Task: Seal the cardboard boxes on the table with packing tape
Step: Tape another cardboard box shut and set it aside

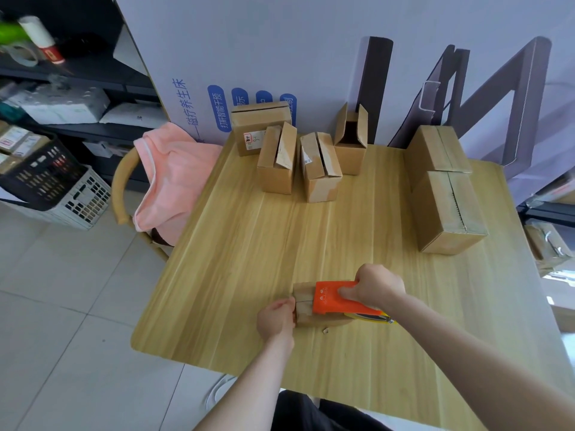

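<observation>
Right up close, pinching the left end of the box [303, 307] with the left hand [276, 318], fingers curled tight on the cardboard. Gripping the orange dispenser [333, 301] with the right hand [376, 289], fingers wrapped over its top, thumb on its side, pressing it flat onto the box near the front of the table [217, 306]. Just beside the box, a tiny scrap [326, 330] lying loose. Further back on the right, end to end, the right box [448, 213] and the rear box [438, 149], both with flaps down and meeting at a middle seam. At the far edge, bunched together: the flap box [273, 163] with one flap lifted, the split box [320, 169] with a gap between its flaps, the open box [351, 144] standing flaps-up and dark inside, contents impossible to tell, and the labelled box [258, 129], closed. Off to the left, a pink cloth [174, 178] draped over a chair [119, 181]; beyond it, a black crate [40, 178] stacked on a white crate [84, 203], contents unclear.
</observation>
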Action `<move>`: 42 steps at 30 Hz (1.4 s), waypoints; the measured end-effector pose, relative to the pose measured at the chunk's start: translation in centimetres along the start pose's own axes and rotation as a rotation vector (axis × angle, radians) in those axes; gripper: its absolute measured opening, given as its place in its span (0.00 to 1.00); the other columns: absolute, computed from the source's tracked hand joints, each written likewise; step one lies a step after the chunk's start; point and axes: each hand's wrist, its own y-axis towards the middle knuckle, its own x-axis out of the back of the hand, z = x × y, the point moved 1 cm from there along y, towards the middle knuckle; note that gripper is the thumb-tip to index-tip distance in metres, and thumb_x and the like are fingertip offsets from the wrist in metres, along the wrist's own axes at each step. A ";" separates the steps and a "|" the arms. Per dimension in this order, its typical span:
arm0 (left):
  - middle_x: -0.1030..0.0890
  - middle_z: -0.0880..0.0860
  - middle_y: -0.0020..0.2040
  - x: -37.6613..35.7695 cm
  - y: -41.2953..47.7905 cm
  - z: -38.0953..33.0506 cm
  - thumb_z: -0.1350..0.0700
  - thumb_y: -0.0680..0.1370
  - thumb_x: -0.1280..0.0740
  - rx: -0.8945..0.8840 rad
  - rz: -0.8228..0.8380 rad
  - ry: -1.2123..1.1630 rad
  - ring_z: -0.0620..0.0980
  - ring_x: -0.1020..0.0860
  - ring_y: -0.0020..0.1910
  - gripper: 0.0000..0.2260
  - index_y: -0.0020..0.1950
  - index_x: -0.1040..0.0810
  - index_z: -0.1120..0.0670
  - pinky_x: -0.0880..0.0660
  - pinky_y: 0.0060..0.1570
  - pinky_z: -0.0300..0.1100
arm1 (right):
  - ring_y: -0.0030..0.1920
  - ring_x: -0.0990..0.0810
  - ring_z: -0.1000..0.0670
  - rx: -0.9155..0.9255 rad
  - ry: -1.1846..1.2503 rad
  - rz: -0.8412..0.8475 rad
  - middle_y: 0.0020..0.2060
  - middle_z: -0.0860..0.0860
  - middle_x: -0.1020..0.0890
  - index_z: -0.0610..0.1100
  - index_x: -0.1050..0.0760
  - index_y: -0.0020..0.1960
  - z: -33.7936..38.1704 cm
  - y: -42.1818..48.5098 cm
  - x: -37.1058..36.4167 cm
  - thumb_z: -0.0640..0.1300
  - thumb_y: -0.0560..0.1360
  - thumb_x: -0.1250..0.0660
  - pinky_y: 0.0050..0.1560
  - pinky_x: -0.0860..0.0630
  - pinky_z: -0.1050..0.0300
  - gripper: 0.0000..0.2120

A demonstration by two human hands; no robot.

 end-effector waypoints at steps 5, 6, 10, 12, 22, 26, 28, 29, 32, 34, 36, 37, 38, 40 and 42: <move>0.15 0.46 0.43 0.6 0.7 0.2 0.44 0.69 0.30 -0.128 0.073 0.249 0.49 0.17 0.42 0.15 0.51 0.16 0.50 0.20 0.47 0.47 | 0.32 0.24 0.51 0.003 -0.029 -0.004 0.33 0.53 0.22 0.46 0.23 0.41 0.5 -0.2 0.1 0.64 0.67 0.35 0.28 0.33 0.62 0.20; 0.15 0.47 0.46 0.8 0.9 0.1 0.41 0.68 0.31 -0.135 0.087 0.305 0.50 0.17 0.44 0.19 0.53 0.17 0.50 0.20 0.48 0.49 | 0.32 0.24 0.51 0.000 -0.027 -0.002 0.32 0.53 0.22 0.46 0.24 0.40 0.5 -0.2 0.1 0.63 0.67 0.35 0.28 0.32 0.62 0.20; 0.16 0.51 0.49 1.9 1.2 0.0 0.37 0.70 0.30 -0.098 0.063 0.485 0.53 0.17 0.46 0.25 0.59 0.20 0.52 0.22 0.46 0.45 | 0.32 0.24 0.51 -0.011 -0.021 0.000 0.33 0.53 0.21 0.45 0.23 0.40 0.5 -0.4 0.2 0.62 0.66 0.35 0.30 0.31 0.62 0.20; 0.16 0.52 0.51 2.2 0.4 0.2 0.44 0.75 0.32 -0.185 -0.034 0.487 0.52 0.19 0.48 0.17 0.58 0.19 0.53 0.27 0.44 0.41 | 0.32 0.23 0.51 -0.011 -0.022 0.003 0.33 0.52 0.20 0.45 0.23 0.41 0.5 -0.4 0.1 0.62 0.66 0.35 0.30 0.30 0.62 0.20; 0.35 0.55 0.75 -3.2 -2.3 -0.1 0.52 0.84 0.50 -0.365 0.223 0.315 0.52 0.36 0.73 0.22 0.77 0.41 0.58 0.41 0.69 0.41 | 0.27 0.25 0.51 -0.047 0.002 0.004 0.30 0.52 0.22 0.45 0.24 0.37 0.4 -0.7 0.1 0.62 0.66 0.35 0.26 0.32 0.62 0.19; 0.29 0.57 0.70 -3.4 -0.1 -0.7 0.52 0.84 0.49 -0.331 0.305 0.360 0.53 0.30 0.68 0.21 0.74 0.35 0.60 0.36 0.65 0.40 | 0.29 0.25 0.52 -0.082 0.037 -0.002 0.30 0.53 0.23 0.46 0.28 0.34 0.4 -0.7 -0.1 0.62 0.66 0.35 0.28 0.32 0.61 0.19; 0.27 0.56 0.69 -3.9 0.3 -1.4 0.52 0.84 0.49 -0.330 0.325 0.360 0.51 0.28 0.65 0.19 0.72 0.33 0.59 0.34 0.63 0.40 | 0.30 0.24 0.52 -0.104 0.058 -0.002 0.30 0.53 0.22 0.46 0.28 0.36 0.3 -0.7 -0.2 0.64 0.67 0.35 0.28 0.32 0.61 0.20; 0.27 0.56 0.69 -4.2 0.5 -1.9 0.52 0.84 0.48 -0.329 0.322 0.364 0.52 0.28 0.66 0.19 0.71 0.32 0.59 0.34 0.64 0.41 | 0.30 0.24 0.52 -0.113 0.063 -0.006 0.30 0.53 0.22 0.46 0.28 0.36 0.2 -0.8 -0.2 0.64 0.67 0.35 0.28 0.32 0.61 0.20; 0.20 0.60 0.56 -5.6 1.3 -3.1 0.49 0.83 0.47 -0.382 0.306 0.454 0.59 0.23 0.58 0.19 0.58 0.24 0.60 0.28 0.56 0.47 | 0.29 0.24 0.52 -0.131 0.069 -0.002 0.29 0.53 0.23 0.46 0.28 0.35 0.0 -0.9 -0.4 0.65 0.67 0.35 0.26 0.35 0.62 0.21; 0.19 0.62 0.49 -6.2 1.6 -3.7 0.48 0.83 0.47 -0.442 0.301 0.536 0.61 0.22 0.50 0.20 0.50 0.24 0.62 0.28 0.48 0.48 | 0.30 0.22 0.51 -0.138 0.091 0.011 0.29 0.53 0.22 0.46 0.27 0.35 -0.2 -0.8 -0.4 0.65 0.68 0.36 0.24 0.34 0.62 0.21; 0.19 0.61 0.45 -6.4 1.9 -3.8 0.46 0.83 0.47 -0.531 0.264 0.628 0.61 0.21 0.47 0.21 0.47 0.24 0.61 0.29 0.43 0.48 | 0.31 0.20 0.50 -0.131 0.106 0.026 0.30 0.52 0.21 0.45 0.25 0.36 -0.5 -0.6 -0.4 0.66 0.68 0.37 0.25 0.32 0.61 0.23; 0.18 0.60 0.44 -6.4 2.1 -3.7 0.46 0.83 0.47 -0.571 0.236 0.667 0.60 0.21 0.45 0.22 0.46 0.24 0.61 0.29 0.42 0.48 | 0.32 0.20 0.50 -0.123 0.110 0.037 0.30 0.53 0.21 0.45 0.25 0.37 -0.7 -0.4 -0.4 0.67 0.68 0.37 0.27 0.31 0.60 0.23; 0.18 0.59 0.43 -6.3 2.2 -3.6 0.46 0.83 0.48 -0.599 0.212 0.691 0.60 0.21 0.45 0.22 0.45 0.23 0.60 0.28 0.41 0.48 | 0.33 0.21 0.51 -0.113 0.121 0.048 0.31 0.53 0.21 0.45 0.24 0.38 -1.0 -0.3 -0.4 0.67 0.69 0.37 0.28 0.31 0.60 0.24; 0.18 0.57 0.43 -6.2 2.5 -3.4 0.45 0.83 0.48 -0.616 0.194 0.699 0.57 0.21 0.45 0.23 0.47 0.22 0.60 0.26 0.43 0.48 | 0.33 0.22 0.52 -0.085 0.169 0.072 0.31 0.53 0.21 0.46 0.23 0.38 -1.9 -0.1 -0.4 0.69 0.68 0.37 0.29 0.31 0.60 0.25; 0.17 0.55 0.44 -6.3 2.6 -3.2 0.44 0.82 0.49 -0.601 0.194 0.699 0.56 0.20 0.45 0.23 0.50 0.21 0.58 0.25 0.44 0.47 | 0.33 0.22 0.54 -0.045 0.214 0.090 0.32 0.54 0.20 0.47 0.22 0.38 -2.7 0.0 -0.3 0.69 0.68 0.37 0.29 0.31 0.60 0.25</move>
